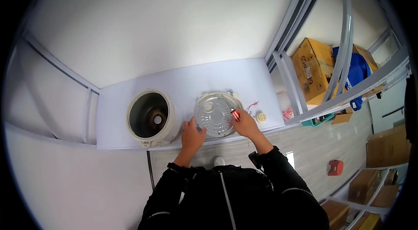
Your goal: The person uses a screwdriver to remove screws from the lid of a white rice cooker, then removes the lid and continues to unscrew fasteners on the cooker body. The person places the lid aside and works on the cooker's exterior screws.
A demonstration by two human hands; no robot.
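A round cooker lid (214, 122) lies on the white table with its silvery, hole-dotted metal plate facing up. At the lid's left edge is my left hand (192, 136), fingers and thumb apart; whether it presses on the rim is hard to tell. My right hand (247, 124) is closed round the red handle of a screwdriver (235, 114). The screwdriver's shaft slants up and left over the lid. Left of my left hand stands the cream cooker body (174, 121), open at the top, its dark inside showing a pale round piece at the bottom.
Right of the lid lie a small cream round cap (261, 117) and a thin red wire (252, 106). Grey metal frame posts (292, 83) rise at the table's right end. Beyond are cardboard boxes (313, 71), and a red stool (335, 167) stands on the floor.
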